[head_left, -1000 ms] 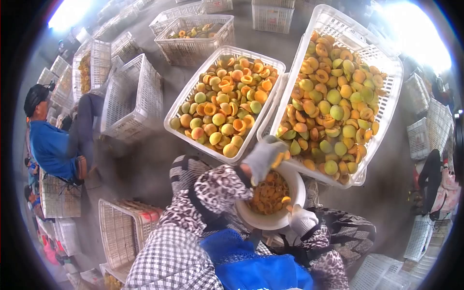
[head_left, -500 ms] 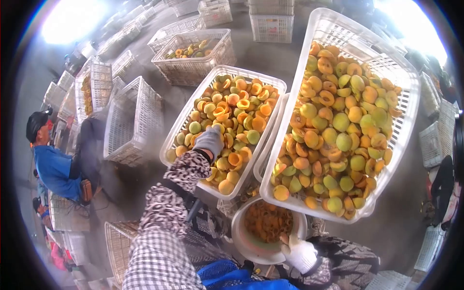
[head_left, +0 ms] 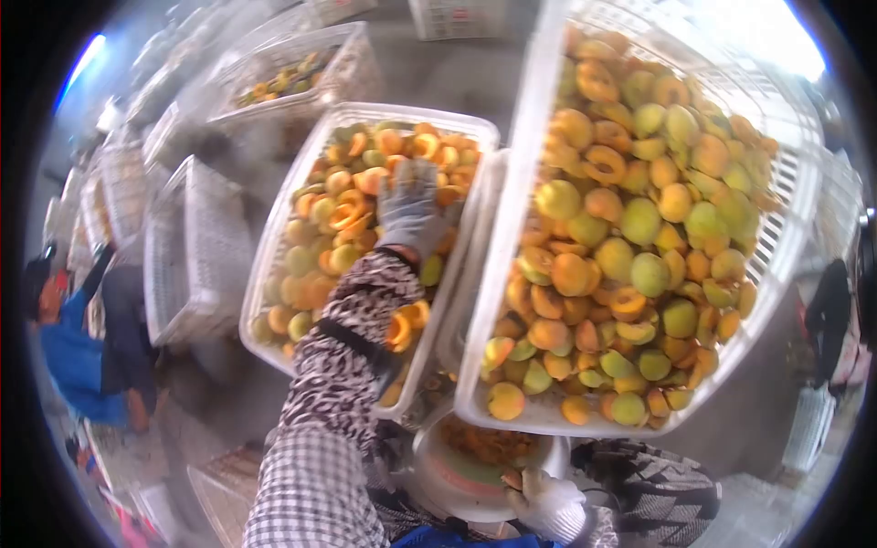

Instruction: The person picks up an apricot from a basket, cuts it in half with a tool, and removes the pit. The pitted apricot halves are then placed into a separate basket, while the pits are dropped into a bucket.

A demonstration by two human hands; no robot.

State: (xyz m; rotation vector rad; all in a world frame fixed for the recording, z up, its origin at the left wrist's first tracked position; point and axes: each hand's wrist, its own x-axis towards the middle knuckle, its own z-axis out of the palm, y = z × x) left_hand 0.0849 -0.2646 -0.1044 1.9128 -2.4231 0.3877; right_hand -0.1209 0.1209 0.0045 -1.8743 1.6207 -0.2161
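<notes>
My left hand, in a grey glove, lies with its fingers stretched out over the halved apricots in the smaller white crate. Nothing shows in its grip. In a white glove, my right hand is at the near rim of a pale tub, its fingers curled together. A small brownish bit shows at those fingertips, and I cannot tell what it is. Orange-brown pieces lie inside the tub. To the right, a larger white crate holds many apricots, some whole-looking and others cut in half.
An upright white crate stands left of the smaller one. Behind it is another crate with some fruit inside. At the far left, a person in a blue top sits among stacked crates. A further crate is at the back.
My left hand has moved farther into the smaller crate, its fingers now spread over the fruit. The camera view has shifted, bringing the larger crate nearer. My right hand stays by the tub.
</notes>
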